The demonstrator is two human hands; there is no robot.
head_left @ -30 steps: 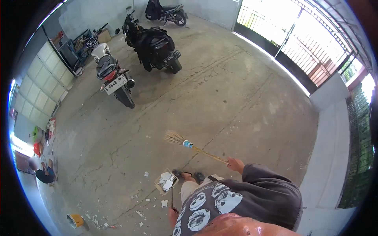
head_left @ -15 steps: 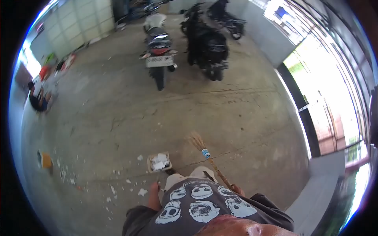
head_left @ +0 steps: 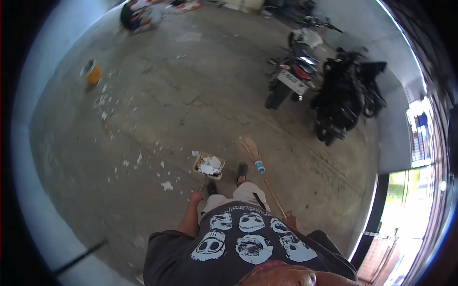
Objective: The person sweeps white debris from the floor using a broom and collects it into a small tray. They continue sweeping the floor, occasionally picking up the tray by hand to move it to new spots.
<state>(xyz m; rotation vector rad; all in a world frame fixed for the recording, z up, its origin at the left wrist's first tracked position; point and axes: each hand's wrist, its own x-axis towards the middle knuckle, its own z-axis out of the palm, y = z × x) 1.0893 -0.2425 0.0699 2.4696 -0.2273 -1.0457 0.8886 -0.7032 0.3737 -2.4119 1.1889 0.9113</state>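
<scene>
My left hand (head_left: 196,196) is closed on the thin handle of a tan dustpan (head_left: 208,177). White scraps (head_left: 210,165) fill much of the dustpan, which is on or just above the concrete floor in front of my feet. My right hand (head_left: 291,221) grips the upper end of a broom (head_left: 271,188). Its stick slants forward to a blue-and-white binding, and the straw bristles are fanned out near the floor, right of the dustpan. Loose white bits (head_left: 166,186) are scattered on the floor left of the dustpan.
An orange bucket (head_left: 93,75) stands toward the left wall, with more white debris (head_left: 102,99) near it. A person (head_left: 131,16) sits on the floor at the far left. A white motorcycle (head_left: 298,64) and dark motorbikes (head_left: 339,97) are parked at the right. Bright gate openings line the right side.
The view has turned left, so the motorbikes now appear farther right and the bucket higher. My shoes have come into view. Both hands keep hold of the dustpan and broom.
</scene>
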